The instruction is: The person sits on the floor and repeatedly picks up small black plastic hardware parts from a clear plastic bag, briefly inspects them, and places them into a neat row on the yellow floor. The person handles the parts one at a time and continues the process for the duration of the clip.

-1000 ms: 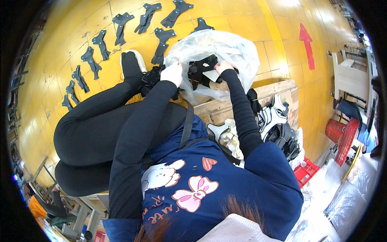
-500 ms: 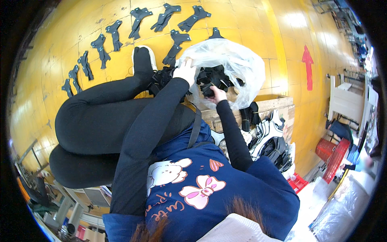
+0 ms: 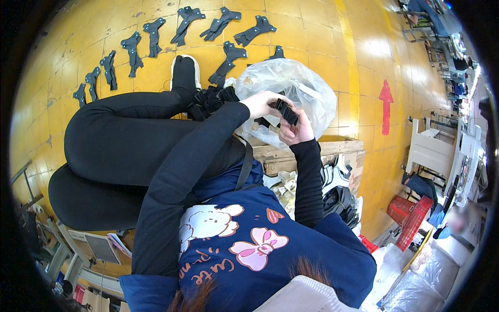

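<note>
Both my hands hold a small bundle of black fabric strips [image 3: 286, 111] over the mouth of a clear plastic bag [image 3: 318, 104]. The fingers of my left hand [image 3: 261, 104] close on its upper left end. Its lower right side is gripped by my right hand [image 3: 298, 130]. More black pieces [image 3: 266, 121] show inside the bag, partly hidden by my hands. A heap of black straps [image 3: 212, 102] lies beside the bag, next to my foot.
Black strap pieces with metal snaps [image 3: 189, 23] lie in a curved row on the yellow tiled floor [image 3: 312, 31]. A wooden box edge [image 3: 332, 151] is right of the bag, with white and black parts [image 3: 338, 179] behind it. Red crates [image 3: 413, 221] stand farther right.
My right hand has lifted a black bundle out of the bag. My left hand has left the bag's rim and moved right to hold the bundle too.
</note>
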Demonstrator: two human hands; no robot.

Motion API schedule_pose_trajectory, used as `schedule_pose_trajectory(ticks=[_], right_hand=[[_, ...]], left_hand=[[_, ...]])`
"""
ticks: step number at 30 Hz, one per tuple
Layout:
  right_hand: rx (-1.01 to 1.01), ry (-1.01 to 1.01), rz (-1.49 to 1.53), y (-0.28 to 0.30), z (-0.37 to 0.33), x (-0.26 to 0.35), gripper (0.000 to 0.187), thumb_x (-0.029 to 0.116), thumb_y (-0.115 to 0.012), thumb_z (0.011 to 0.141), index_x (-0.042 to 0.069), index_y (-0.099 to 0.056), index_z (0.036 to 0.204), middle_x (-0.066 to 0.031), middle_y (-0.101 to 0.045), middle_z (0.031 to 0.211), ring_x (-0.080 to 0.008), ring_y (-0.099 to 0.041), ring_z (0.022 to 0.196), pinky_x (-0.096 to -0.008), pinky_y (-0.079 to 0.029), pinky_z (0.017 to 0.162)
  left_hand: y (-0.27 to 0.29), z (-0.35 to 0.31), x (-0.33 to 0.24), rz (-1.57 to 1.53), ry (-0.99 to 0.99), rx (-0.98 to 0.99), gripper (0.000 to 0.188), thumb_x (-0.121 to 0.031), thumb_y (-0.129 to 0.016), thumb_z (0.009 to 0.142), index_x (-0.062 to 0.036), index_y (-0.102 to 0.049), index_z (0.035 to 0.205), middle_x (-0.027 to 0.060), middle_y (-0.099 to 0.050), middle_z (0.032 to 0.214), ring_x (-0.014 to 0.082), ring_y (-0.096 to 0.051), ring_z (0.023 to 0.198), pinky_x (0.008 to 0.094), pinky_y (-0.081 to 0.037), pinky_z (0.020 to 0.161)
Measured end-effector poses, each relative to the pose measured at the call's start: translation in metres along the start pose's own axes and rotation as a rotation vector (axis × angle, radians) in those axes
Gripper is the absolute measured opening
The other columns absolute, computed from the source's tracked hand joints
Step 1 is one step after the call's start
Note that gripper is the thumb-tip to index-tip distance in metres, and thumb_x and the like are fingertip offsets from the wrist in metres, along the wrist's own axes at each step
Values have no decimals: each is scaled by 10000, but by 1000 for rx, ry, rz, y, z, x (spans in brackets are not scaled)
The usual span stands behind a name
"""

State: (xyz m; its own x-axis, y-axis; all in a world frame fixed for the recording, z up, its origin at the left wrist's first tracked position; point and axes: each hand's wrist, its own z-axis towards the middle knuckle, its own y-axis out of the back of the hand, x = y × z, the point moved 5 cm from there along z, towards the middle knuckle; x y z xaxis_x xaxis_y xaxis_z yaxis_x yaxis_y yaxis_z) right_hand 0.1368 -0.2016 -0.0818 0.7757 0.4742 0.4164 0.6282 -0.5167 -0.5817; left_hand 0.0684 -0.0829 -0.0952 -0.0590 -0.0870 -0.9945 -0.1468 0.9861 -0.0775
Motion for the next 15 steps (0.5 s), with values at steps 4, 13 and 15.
schedule_pose_trajectory(ticks=[4,13,15], right_hand=[[-104,-29,18,-6,1,2,451,495,-417,857,76,-462,695,3,-313,410,-147,-278,343,-273,-261,386],[-68,204,-1297,-6,30,-27,418,362,-551,810,-37,-614,704,-154,-578,594,-240,-588,523,-357,-475,543],[109,485,-1863,-32,63,-49,508,451,-521,800,-34,-623,689,-238,-615,701,-382,-617,699,-451,-489,659]], left_hand=[[3,0,12,8,50,-39,524,27,-667,713,-112,-563,1208,92,-605,1121,179,-552,1074,312,-403,952],[86,-20,63,611,610,-393,424,-420,-597,806,-198,-611,1166,182,-555,1223,305,-441,1231,417,-314,1034],[100,-13,65,465,592,-364,548,-438,-575,835,-55,-542,1227,225,-520,1257,312,-496,1184,369,-380,984]])
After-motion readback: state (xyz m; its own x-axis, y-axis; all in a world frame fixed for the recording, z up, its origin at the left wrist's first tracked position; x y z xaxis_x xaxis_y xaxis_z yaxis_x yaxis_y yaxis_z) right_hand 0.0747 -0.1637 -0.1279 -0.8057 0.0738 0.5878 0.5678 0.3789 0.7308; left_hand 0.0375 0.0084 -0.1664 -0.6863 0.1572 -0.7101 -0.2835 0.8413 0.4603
